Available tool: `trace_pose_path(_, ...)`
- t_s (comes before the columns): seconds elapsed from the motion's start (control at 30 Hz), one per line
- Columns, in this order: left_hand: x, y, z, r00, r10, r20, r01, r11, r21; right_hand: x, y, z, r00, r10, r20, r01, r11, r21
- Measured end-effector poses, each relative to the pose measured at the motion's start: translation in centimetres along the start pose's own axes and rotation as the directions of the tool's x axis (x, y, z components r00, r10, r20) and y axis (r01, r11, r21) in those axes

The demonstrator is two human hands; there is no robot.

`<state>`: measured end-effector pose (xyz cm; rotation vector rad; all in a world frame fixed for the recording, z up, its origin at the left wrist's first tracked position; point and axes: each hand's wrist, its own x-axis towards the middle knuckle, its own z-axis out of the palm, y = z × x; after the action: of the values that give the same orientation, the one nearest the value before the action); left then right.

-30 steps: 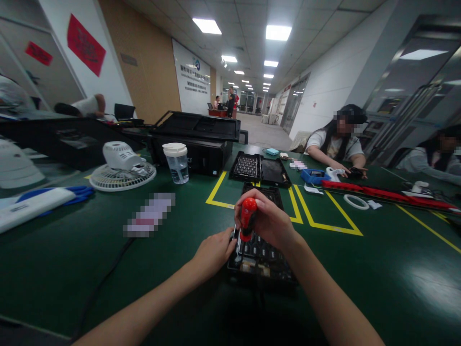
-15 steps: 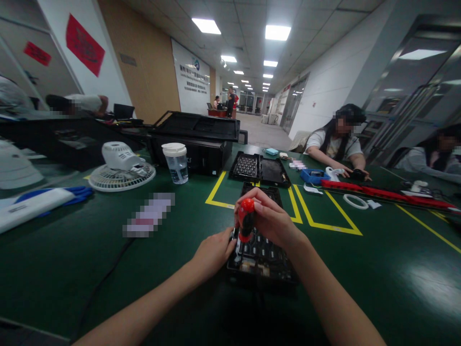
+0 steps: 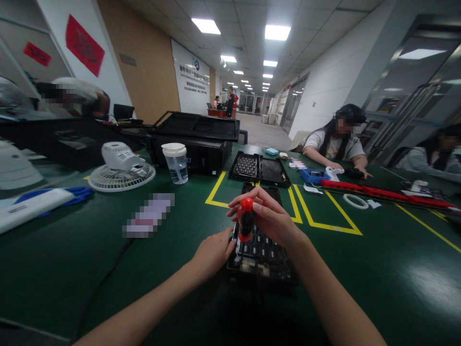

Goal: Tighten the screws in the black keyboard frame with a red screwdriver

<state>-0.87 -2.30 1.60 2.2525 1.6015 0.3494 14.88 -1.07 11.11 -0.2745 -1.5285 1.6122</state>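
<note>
Here right grip (image 3: pixel 271 217), clasping a screwdriver (image 3: pixel 246 218), overlaps the case (image 3: pixel 267 253) (left grip (image 3: pixel 213 250) pinches it), cup (image 3: pixel 178 167) standing leftward.

A green table (image 3: pixel 389 288) carries a black device (image 3: pixel 266 252), a cup (image 3: pixel 175 166), a fan (image 3: pixel 118 161).

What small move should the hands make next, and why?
Perhaps a gentle twist of the screwdriver: the right hand holds it over the near black case, and the left hand is at the case's left edge, seemingly steadying it.
</note>
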Motion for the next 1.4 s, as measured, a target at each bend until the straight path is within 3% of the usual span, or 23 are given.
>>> trace_pose_path(0.83, -0.08, 0.25, -0.18, 0.999, -0.039, 0.028, 0.039, 0.999, -0.007, 0.15, -0.41, 0.38, 0.995, -0.010, -0.098, 0.007, 1.000, -0.027)
trace_pose_path(1.4, -0.01, -0.12, 0.12, 1.000, 0.015, -0.020, -0.016, 1.000, -0.017, 0.23, -0.06, 0.13, 0.990, -0.075, -0.120, 0.063, 0.993, -0.096)
